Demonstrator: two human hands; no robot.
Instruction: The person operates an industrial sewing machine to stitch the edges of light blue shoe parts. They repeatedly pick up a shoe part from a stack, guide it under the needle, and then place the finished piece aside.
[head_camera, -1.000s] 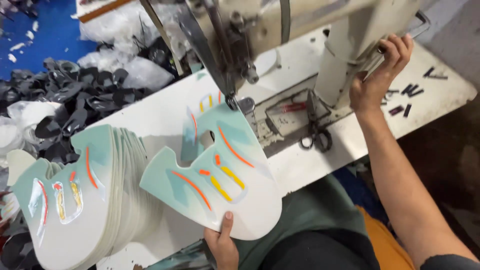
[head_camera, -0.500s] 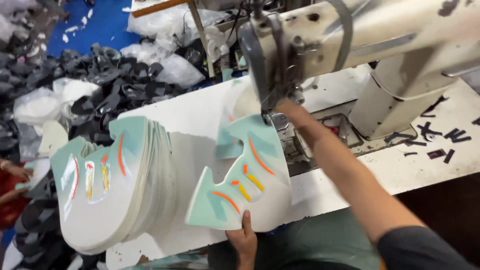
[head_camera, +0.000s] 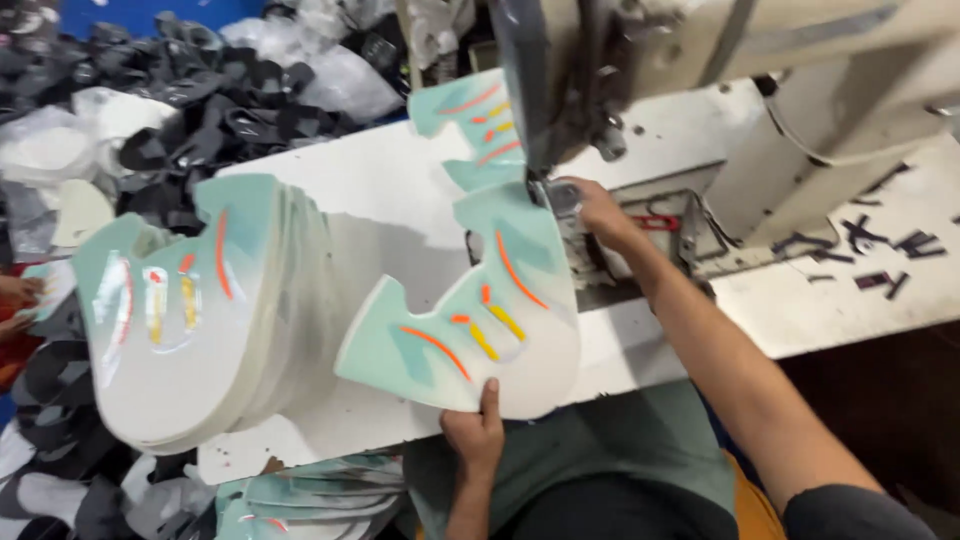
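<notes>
The left hand (head_camera: 475, 435) pinches the near edge of the mint shoe upper panel (head_camera: 480, 300) to steady it, while the right hand (head_camera: 597, 212) presses its far end flat beside the sewing machine's needle (head_camera: 540, 180).

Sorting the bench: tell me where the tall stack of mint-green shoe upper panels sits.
The stack of mint-green panels stands on the white table, left of the panel held by the left hand.

Bright, even overhead light washes the white table (head_camera: 400, 190), casting a soft shadow beside the stacked pieces (head_camera: 200, 310). Motion blur smears the sewing machine (head_camera: 700, 60) above the fingers; the dark scraps (head_camera: 200, 110) at far left lose detail.
</notes>
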